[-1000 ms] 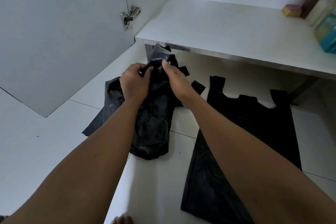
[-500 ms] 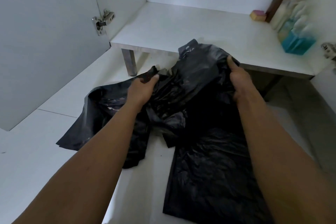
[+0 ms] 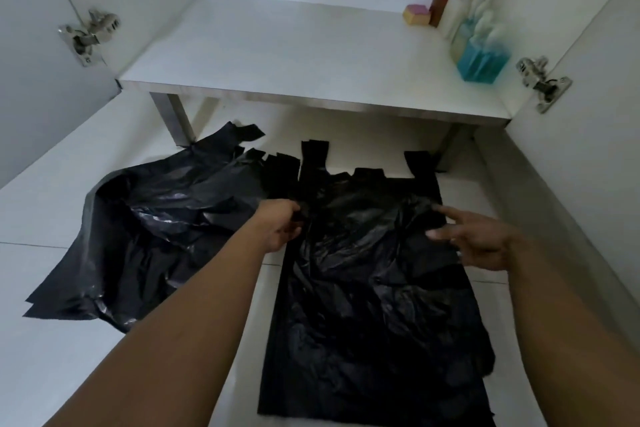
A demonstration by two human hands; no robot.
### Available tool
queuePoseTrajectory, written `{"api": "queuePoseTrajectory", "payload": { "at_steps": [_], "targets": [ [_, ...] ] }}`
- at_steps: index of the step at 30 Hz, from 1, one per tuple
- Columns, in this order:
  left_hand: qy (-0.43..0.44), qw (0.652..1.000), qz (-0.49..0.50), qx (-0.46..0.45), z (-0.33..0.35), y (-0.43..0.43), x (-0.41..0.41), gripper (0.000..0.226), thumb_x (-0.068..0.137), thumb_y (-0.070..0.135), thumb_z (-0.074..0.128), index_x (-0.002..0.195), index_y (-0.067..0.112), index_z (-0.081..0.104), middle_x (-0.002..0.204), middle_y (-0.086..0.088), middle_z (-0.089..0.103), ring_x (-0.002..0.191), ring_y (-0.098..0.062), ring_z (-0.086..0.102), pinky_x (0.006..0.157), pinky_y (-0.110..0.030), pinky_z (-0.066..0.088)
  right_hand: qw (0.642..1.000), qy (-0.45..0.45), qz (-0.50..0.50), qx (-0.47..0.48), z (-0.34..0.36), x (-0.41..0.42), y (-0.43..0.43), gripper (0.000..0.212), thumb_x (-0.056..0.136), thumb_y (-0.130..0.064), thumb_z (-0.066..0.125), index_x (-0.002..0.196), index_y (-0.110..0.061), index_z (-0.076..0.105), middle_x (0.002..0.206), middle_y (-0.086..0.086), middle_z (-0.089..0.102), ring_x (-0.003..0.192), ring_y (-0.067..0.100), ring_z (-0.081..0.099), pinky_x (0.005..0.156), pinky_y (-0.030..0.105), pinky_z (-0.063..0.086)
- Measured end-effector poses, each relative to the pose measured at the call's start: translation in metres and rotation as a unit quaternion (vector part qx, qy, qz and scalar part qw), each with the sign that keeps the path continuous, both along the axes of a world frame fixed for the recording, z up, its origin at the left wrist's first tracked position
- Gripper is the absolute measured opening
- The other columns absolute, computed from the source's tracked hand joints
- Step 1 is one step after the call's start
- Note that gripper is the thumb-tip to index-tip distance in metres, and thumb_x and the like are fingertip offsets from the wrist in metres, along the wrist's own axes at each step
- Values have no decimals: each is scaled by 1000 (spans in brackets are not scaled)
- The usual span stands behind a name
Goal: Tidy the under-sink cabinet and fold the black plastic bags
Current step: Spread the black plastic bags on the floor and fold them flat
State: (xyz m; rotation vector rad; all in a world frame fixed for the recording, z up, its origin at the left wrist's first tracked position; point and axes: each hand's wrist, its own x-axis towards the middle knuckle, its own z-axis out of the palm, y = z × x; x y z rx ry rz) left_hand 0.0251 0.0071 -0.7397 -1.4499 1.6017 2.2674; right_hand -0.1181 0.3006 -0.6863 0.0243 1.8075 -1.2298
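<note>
Black plastic bags lie in two lots on the tiled floor (image 3: 52,211) in front of the cabinet shelf (image 3: 294,55).

Floor: pale tiles, with grout lines running out to either side of both hands.

Cabinet shelf: a white board on metal legs (image 3: 176,121), beyond the fingertips of both hands and well apart from them.

Flat bag (image 3: 374,315): spread on the floor between the two forearms, wrinkled and glossy. Its handles point away from the fingers toward the shelf. Whether it is one layer or several cannot be told.

Crumpled bags (image 3: 149,229): a loose heap to the left of the left hand's fingers, meeting the flat bag's edge just beyond the knuckles.

Left hand (image 3: 277,227): fingers curled tight, gripping a fold at the upper left edge of the flat bag.

Right hand (image 3: 481,243): fingers (image 3: 453,213) straight and spread wide, holding nothing. The tips lie over the flat bag's upper right edge. Whether they press the plastic or hang just above it cannot be told.

Bottles (image 3: 481,59): a cluster at the right rear of the shelf, far beyond the right fingertips. The nearest holds blue liquid, and one at the back is brown.

Sponge (image 3: 417,14): pink and yellow, just left of the bottles.

Left hinge (image 3: 88,36) and right hinge (image 3: 542,83): bare metal, one on each open door, well outside both sets of fingers
</note>
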Motion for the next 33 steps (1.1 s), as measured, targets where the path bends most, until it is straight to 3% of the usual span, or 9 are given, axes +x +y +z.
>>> {"api": "queuePoseTrajectory", "payload": {
  "at_steps": [4, 11, 14, 18, 23, 26, 29, 31, 33],
  "targets": [
    [-10, 996, 19, -90, -5, 6, -7, 17, 99, 2, 52, 89, 10, 63, 82, -10, 63, 67, -21, 59, 53, -26, 50, 983, 65, 43, 166, -25, -8, 8, 57, 87, 9, 65, 135, -18, 52, 121, 15, 61, 102, 29, 64, 61, 31, 57],
    [72, 971, 47, -221, -16, -8, -27, 54, 97, 23, 65, 145, 12, 43, 126, -6, 59, 115, -24, 59, 104, -38, 49, 971, 161, -29, 176, -44, 0, 8, 37, 91, 6, 56, 124, -12, 61, 119, 18, 62, 99, 35, 63, 70, 36, 57],
    [93, 987, 3, -129, -22, -7, -15, 86, 82, 46, 79, 151, 15, 37, 133, -3, 57, 119, -24, 59, 106, -41, 49, 980, 116, -103, 122, -49, 5, 6, 47, 94, 7, 50, 137, -11, 50, 125, 18, 59, 100, 35, 62, 79, 39, 57],
    [114, 988, -99, 21, -28, 0, 15, 98, 53, 59, 91, 137, 23, 56, 129, -3, 68, 115, -26, 67, 100, -50, 52, 970, -2, -236, 59, -47, 4, 1, 27, 97, 4, 46, 115, -3, 64, 108, 20, 65, 91, 36, 63, 86, 43, 53],
    [72, 974, -207, 56, -29, -8, 39, 76, 68, 22, 91, 134, 10, 57, 119, -8, 73, 108, -26, 71, 90, -40, 56, 931, -116, -346, 0, -44, 5, 9, 40, 86, -13, 62, 123, 2, 62, 105, 22, 67, 95, 34, 65, 65, 42, 56],
    [105, 980, -167, 31, -10, -9, 26, 49, 92, 0, 64, 138, 9, 51, 119, -10, 70, 89, -20, 73, 78, -34, 59, 923, -51, -360, -128, -14, 1, -1, 31, 102, -13, 46, 130, -7, 57, 89, 14, 69, 81, 25, 63, 45, 29, 54],
    [224, 971, -85, 9, 30, -16, 0, 39, 97, 10, 57, 134, 23, 55, 127, -1, 68, 93, -16, 70, 87, -40, 55, 895, 46, -359, -259, 15, -19, -16, 43, 101, -3, 43, 135, -27, 50, 123, 8, 62, 95, 25, 69, 62, 32, 59],
    [269, 963, -35, -5, 47, -13, -14, 33, 96, 27, 62, 128, 30, 57, 128, 4, 68, 112, -18, 65, 92, -43, 49, 882, 60, -355, -303, 35, -25, -23, 45, 96, 0, 48, 128, -30, 58, 124, 8, 66, 102, 28, 70, 78, 40, 60],
    [229, 973, 19, -29, 46, -3, -17, 60, 82, 49, 74, 133, 23, 55, 131, 0, 64, 123, -24, 58, 95, -42, 48, 892, 32, -362, -268, 24, -28, -22, 31, 96, -10, 52, 121, -23, 64, 117, 12, 71, 107, 32, 68, 91, 46, 55]
  ]
}}
